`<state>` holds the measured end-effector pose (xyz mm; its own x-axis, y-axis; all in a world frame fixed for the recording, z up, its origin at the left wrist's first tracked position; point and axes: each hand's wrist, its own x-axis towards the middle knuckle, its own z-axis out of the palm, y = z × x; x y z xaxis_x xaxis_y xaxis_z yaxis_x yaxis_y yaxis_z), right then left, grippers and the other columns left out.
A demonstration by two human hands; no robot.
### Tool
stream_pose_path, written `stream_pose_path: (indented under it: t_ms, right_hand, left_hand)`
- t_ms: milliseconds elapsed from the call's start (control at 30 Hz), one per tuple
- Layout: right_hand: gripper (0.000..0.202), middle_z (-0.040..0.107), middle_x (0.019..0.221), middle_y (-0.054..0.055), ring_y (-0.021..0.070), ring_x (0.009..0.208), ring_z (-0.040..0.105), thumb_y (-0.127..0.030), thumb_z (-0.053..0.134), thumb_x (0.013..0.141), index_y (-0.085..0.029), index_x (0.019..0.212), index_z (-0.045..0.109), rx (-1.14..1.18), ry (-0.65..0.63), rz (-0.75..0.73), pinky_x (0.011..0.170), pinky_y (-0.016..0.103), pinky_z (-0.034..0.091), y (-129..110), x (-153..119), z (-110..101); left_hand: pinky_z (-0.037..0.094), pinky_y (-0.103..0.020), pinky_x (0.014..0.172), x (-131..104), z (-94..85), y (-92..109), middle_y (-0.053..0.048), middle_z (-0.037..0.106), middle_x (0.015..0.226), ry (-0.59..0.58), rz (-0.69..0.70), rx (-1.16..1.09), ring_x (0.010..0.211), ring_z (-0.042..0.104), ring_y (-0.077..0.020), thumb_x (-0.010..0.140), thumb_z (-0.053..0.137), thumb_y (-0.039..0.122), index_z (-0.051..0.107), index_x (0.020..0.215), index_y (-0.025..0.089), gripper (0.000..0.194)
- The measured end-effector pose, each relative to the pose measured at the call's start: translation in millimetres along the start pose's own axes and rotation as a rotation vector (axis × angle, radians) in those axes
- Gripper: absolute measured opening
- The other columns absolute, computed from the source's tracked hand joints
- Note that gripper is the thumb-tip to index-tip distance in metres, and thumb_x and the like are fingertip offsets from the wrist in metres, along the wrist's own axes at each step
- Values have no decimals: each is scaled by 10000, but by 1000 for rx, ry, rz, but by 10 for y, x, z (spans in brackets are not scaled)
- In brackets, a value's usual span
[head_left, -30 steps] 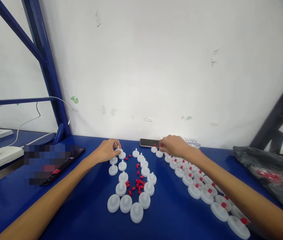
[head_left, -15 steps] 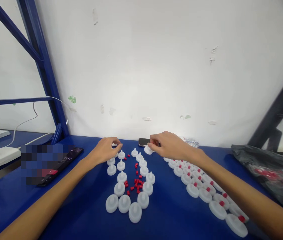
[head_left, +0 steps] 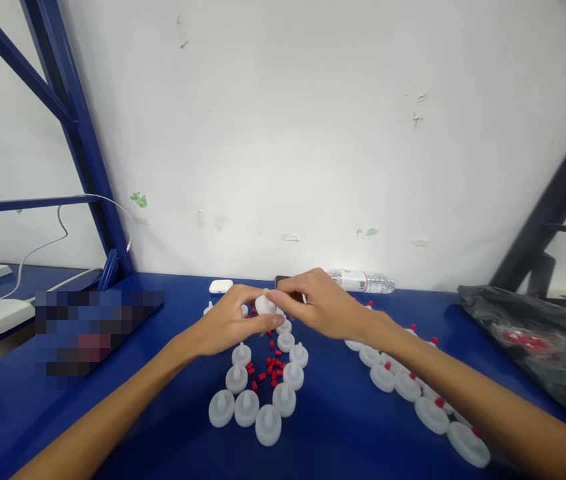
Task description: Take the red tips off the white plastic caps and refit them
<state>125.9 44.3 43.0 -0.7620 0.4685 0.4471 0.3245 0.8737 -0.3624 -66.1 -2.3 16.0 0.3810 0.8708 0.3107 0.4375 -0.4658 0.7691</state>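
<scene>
My left hand grips a white plastic nozzle cap between thumb and fingers, raised above the table. At the cap's upper right, my right hand has its thumb and fingers closed against the tip; any small piece between them is hidden. Below both hands, several white nozzle caps stand in a loop with bare spouts pointing up. Inside that loop lie several small red caps. Under my right forearm, rows of white caps carry red tips.
Against the wall lie a white earbud case, a dark phone partly behind my right hand, and a clear water bottle. A black plastic bag with red pieces is at right. A blurred-out dark device sits at left on the blue table.
Both hands have come together over the loop's far end. A white cap is now between them, raised. The earbud case and bottle have come into fuller view.
</scene>
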Motion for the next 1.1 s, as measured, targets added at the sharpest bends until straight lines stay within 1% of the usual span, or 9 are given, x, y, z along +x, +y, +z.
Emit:
stream_pose_path:
  t_ms: [133, 267, 367, 467, 600, 767, 933, 1033, 1100]
  right_hand:
    - [472, 481, 557, -40, 73, 498, 336, -367, 438, 1034, -162, 620, 540, 250, -53, -42, 492, 247, 258, -41, -19, -15]
    - [476, 429, 546, -51, 66, 503, 332, -356, 462, 1032, -167, 595, 473, 194, -52, -199, 518, 249, 260, -184, -65, 18]
    - [456, 384, 548, -57, 66, 507, 323, -324, 450, 1035, -166, 608, 457, 78, -35, -323, 536, 262, 250, -241, -79, 66]
    - [463, 415, 549, -54, 66, 506, 338, -340, 437, 1042, -166, 615, 467, 52, -34, -242, 538, 258, 255, -183, -58, 99]
    - [425, 449, 532, -56, 66, 485, 357, -336, 450, 1032, -173, 641, 481, 68, -36, 16, 522, 247, 258, -49, -9, 87]
    - [433, 473, 564, -47, 72, 515, 390, -374, 402, 1050, -176, 679, 502, 115, -13, 122, 536, 248, 266, -11, 8, 45]
    - [394, 441, 598, -54, 75, 539, 361, -386, 433, 1043, -183, 710, 495, 110, -58, 43, 534, 253, 261, 82, 6, 64]
    - [430, 392, 588, -56, 76, 536, 328, -394, 467, 1032, -181, 659, 445, 183, -79, 4, 523, 258, 246, 35, -5, 37]
    - [441, 364, 577, -59, 78, 526, 315, -401, 486, 1024, -184, 643, 434, 245, -83, -23, 514, 259, 242, -96, -32, -47]
  left_hand:
    - [428, -329, 638, 18, -117, 70, -2, 529, 500, -306, -57, -230, 502, 491, -143, 813, 434, 373, 574, 570, 190, 335]
    - [447, -362, 612, -7, -258, 136, -35, 530, 485, -619, -154, -304, 457, 458, -161, 748, 454, 392, 572, 500, 213, 328]
    - [419, -351, 578, -44, -376, 152, -31, 524, 487, -703, -192, -268, 482, 463, -168, 727, 504, 357, 594, 501, 215, 282]
    - [371, -310, 562, -59, -408, 138, 4, 510, 525, -571, -184, -194, 527, 461, -149, 785, 538, 310, 621, 599, 203, 229]
    - [367, -252, 593, -44, -282, 127, 35, 549, 724, -208, -106, -96, 649, 470, -123, 855, 593, 275, 604, 863, 212, 65]
    - [335, -248, 550, -16, -120, 52, 60, 557, 670, 155, 1, 370, 569, 428, -108, 913, 600, 449, 642, 990, 247, 221]
    - [361, -256, 588, 9, -88, 2, 35, 620, 709, 160, 66, 536, 604, 467, -112, 889, 632, 508, 671, 900, 226, 286]
    - [330, -243, 532, -20, -126, 121, 42, 579, 645, 102, 17, 300, 567, 421, -94, 873, 650, 450, 646, 758, 201, 275]
    - [311, -246, 497, -65, -207, 214, 40, 564, 600, -25, -36, 47, 529, 418, -89, 846, 672, 433, 635, 718, 194, 274]
